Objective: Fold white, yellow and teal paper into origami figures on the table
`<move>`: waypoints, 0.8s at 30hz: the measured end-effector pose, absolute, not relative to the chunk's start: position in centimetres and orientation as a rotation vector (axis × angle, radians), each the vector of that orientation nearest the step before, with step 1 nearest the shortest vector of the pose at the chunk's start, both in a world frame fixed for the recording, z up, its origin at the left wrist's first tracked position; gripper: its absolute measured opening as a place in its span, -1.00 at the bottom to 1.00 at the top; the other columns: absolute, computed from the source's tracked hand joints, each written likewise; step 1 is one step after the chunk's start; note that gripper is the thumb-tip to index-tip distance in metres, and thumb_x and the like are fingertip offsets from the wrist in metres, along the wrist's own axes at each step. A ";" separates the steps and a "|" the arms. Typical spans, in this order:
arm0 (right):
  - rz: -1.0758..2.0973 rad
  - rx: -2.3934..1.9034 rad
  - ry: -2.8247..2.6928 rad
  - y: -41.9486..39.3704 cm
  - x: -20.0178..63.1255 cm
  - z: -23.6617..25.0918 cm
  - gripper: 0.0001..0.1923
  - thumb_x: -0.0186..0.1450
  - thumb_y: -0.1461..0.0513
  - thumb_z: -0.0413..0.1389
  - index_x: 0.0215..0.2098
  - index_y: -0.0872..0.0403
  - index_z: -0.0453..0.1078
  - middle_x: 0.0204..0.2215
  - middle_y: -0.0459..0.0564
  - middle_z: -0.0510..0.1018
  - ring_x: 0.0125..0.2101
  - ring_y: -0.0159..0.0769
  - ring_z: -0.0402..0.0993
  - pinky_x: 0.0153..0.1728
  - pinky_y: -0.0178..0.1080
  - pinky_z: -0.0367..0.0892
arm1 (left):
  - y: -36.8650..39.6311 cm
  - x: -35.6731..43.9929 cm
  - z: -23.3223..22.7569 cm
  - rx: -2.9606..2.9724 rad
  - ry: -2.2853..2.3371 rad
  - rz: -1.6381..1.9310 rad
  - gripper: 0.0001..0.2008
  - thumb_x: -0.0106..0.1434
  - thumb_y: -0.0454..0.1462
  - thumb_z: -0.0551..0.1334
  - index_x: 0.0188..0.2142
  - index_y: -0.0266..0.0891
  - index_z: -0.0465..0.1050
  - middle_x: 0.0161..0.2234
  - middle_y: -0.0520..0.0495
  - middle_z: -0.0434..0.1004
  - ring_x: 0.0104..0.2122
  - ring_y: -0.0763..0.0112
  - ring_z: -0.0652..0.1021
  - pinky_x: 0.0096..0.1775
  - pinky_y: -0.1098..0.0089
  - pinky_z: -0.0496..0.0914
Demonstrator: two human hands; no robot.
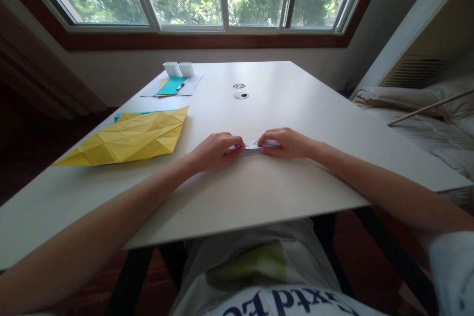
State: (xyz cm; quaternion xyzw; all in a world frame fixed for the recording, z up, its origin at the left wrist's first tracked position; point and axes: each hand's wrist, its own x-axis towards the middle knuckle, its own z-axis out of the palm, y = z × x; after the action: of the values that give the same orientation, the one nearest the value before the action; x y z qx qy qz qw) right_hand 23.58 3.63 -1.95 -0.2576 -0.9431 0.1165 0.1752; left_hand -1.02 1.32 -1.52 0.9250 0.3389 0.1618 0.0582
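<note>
Pinching going on w/ both hands: fingertips of the left hand [215, 149] and the right hand [284, 141] are curled down and pressed together on a small folded white paper piece [252, 147], one hand on each end. Only a thin strip of the paper shows between the knuckles, rest is hidden under the fingers, so can't tell its exact shape. It sits flat on the white tabletop [314, 123], roughly center and near the front edge, right in front of the person.

Moving out: both forearms rest across the table edge, elbows wide apart.

Off to the left, well apart from the hands, there's a big creased yellow paper sheet [131, 137] w/ lots of triangle folds, and a teal sheet edge [128, 114] peeks out from under its far side. Further back near the far left corner: a white sheet [193, 87] w/ a teal card [171, 86] and a pen [181, 86] on it, plus two small white folded boxes [179, 69] just behind. Two small round discs [240, 91] sit mid-table toward the back. Window w/ green trees behind, bedding at right.
</note>
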 end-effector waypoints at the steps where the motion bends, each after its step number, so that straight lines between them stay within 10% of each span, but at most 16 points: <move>1: 0.323 -0.730 -2.673 3.6 23.6 -2.0 -0.80 0.23 0.21 0.05 -0.20 0.09 0.41 -0.29 0.02 0.54 -0.32 -0.32 0.46 -0.27 -0.32 0.29 | 1.3 -1.0 -1.5 2.797 1.037 0.494 -0.77 0.26 -0.29 0.05 -0.24 -0.24 0.48 -0.38 -0.08 0.54 -0.39 0.40 0.51 -0.33 0.46 0.32; 24: 0.392 -0.762 -2.640 3.9 23.7 -2.0 -0.73 0.20 0.17 0.09 -0.14 0.07 0.36 -0.25 -0.01 0.55 -0.32 -0.32 0.46 -0.28 -0.31 0.29 | 2.1 -1.2 -2.4 2.580 1.079 0.669 -0.81 0.20 -0.31 0.06 -0.29 -0.23 0.44 -0.37 0.03 0.54 -0.43 0.49 0.47 -0.34 0.48 0.33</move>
State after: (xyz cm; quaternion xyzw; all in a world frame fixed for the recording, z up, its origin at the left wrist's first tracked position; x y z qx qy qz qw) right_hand 23.73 3.89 -2.01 -0.2701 -0.9352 0.1389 0.1822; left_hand -1.22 2.05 -2.37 0.8893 0.3720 0.2307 0.1325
